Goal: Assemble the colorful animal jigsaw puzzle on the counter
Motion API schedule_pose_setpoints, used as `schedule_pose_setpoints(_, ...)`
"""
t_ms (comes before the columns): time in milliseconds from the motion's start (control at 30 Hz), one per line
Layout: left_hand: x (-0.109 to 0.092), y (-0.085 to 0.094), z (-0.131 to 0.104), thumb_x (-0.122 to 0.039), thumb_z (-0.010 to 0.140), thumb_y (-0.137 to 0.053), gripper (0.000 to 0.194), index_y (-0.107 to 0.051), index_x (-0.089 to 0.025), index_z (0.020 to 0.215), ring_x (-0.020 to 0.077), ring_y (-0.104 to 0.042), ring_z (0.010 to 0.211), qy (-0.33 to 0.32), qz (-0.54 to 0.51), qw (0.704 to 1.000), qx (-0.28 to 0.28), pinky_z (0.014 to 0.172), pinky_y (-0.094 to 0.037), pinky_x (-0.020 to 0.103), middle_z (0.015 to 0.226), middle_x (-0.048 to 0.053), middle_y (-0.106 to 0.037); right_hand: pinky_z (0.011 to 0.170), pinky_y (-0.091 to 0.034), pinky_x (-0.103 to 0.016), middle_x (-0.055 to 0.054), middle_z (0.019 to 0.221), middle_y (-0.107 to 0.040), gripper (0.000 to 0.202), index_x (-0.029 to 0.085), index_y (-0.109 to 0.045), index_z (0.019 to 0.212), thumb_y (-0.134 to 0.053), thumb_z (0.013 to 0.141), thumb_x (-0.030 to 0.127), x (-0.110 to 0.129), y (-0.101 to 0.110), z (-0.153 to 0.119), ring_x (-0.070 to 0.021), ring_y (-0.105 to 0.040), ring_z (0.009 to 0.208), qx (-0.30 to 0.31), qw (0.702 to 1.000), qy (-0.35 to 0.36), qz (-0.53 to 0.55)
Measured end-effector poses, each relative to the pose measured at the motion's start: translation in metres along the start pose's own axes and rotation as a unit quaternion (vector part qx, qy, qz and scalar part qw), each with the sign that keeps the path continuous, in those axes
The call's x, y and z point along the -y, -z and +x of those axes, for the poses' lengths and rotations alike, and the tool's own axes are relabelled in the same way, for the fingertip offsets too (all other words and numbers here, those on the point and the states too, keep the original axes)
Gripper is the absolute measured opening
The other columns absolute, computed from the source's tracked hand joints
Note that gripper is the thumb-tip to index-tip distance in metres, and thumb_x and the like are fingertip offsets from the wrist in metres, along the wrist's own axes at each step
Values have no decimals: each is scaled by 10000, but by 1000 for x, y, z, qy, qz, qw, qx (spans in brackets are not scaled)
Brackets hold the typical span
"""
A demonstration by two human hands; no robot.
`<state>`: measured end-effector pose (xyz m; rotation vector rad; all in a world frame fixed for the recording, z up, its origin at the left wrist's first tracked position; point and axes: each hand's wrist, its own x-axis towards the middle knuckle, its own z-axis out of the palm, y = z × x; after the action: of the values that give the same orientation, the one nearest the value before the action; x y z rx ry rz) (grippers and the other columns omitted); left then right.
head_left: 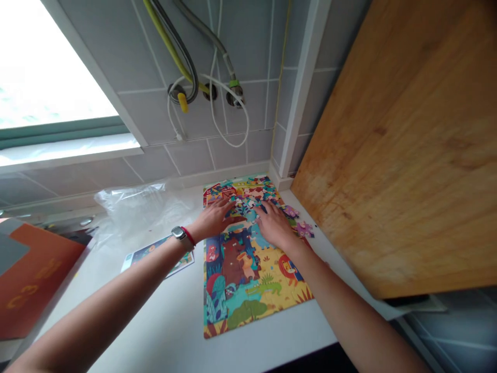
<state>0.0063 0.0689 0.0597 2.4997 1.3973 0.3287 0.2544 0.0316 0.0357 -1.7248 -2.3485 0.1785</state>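
A colourful jigsaw puzzle [248, 290] with cartoon animals lies on the white counter, its near part joined into a picture with a bear, a lion and a crocodile. Loose puzzle pieces [258, 192] are heaped over its far part. My left hand [215, 218] reaches in from the left, fingers stretched out and apart over the puzzle's left side by the pieces. Opposite it, my right hand [274, 224] rests on the right side with its fingers spread at the heap's near edge. Small pieces touch or lie close to both sets of fingertips.
Several purple pieces [305, 229] lie off the puzzle's right edge. A printed picture card [182, 263] is partly under my left forearm. Crumpled clear plastic [134, 210] and an orange box [34, 280] stand left. A wooden board [404, 155] rises at right; hoses [205, 31] hang on the tiled wall.
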Motion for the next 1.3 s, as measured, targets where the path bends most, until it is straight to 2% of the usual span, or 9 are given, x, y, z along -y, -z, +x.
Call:
schedule_pose_setpoints(67,10,-3,20,-303,977,-709,481,-625,-180,1434,384,-611,1359,34,2,999,7,1166,-489,544,1437,200,-647,1223,-407,-471,-152,1620,-512,484,207,-612,1510,-516,1036,221,-2,0,1,-338,-431,1521,-12,1000,-6,9)
schedule_pose_setpoints(167,21,-3,36,-358,1024,-691,381,-648,-184,1360,294,-680,1205,58,-18,998,23,1048,-573,513,1355,139,-673,1202,-440,-463,-147,1575,-561,452,210,-663,1457,-535,1025,232,-8,-1,3,-345,-494,1464,-36,999,-12,20)
schedule_pose_setpoints(400,35,4,37,-380,1037,-679,345,-652,-178,1316,262,-680,1149,94,-101,990,32,977,-604,476,1341,110,-659,1132,-494,-526,-141,1538,-589,427,246,-683,1419,-530,1020,256,-10,-8,5,-370,-517,1423,-58,998,-18,28)
schedule_pose_setpoints(567,38,8,27,-379,1038,-677,339,-655,-177,1310,258,-681,1140,136,-184,974,-5,968,-607,469,1337,109,-659,1148,-475,-540,-164,1512,-596,403,209,-709,1375,-550,1013,286,-9,-12,7,-370,-520,1406,-79,996,-21,48)
schedule_pose_setpoints(767,32,5,-9,-443,999,-729,370,-683,-118,1171,222,-755,916,178,-346,918,-74,807,-656,385,1066,108,-747,1191,-448,-510,-157,1297,-693,340,190,-768,1222,-527,1025,327,-15,-6,14,-328,-577,1314,-240,960,18,146)
schedule_pose_setpoints(867,23,0,-35,-560,960,-745,489,-686,-123,1174,241,-794,891,178,-426,883,-89,798,-674,378,1040,134,-784,1139,-492,-508,-145,1210,-727,308,209,-782,1140,-524,1011,319,-15,-1,16,-316,-631,1217,-266,944,33,194)
schedule_pose_setpoints(967,15,-3,-54,-621,899,-787,571,-701,-134,1183,261,-810,890,176,-487,851,-90,799,-688,393,1038,143,-805,1079,-531,-486,-118,1132,-759,273,230,-784,1060,-539,1007,340,-8,3,14,-300,-679,1143,-245,935,55,249)
schedule_pose_setpoints(1100,8,-8,-63,-609,834,-853,583,-736,-138,1157,272,-817,890,167,-546,818,-78,800,-698,397,1013,135,-822,955,-588,-418,-84,1059,-781,257,237,-780,1033,-577,1015,394,9,8,6,-255,-733,1003,-163,922,95,339)
schedule_pose_setpoints(1300,-11,-20,-67,-497,846,-845,468,-782,-157,1162,271,-821,867,135,-582,801,-23,782,-701,399,974,100,-835,789,-608,-333,-64,1082,-792,427,250,-722,1322,-706,941,443,36,1,-6,-217,-740,930,-25,882,66,465)
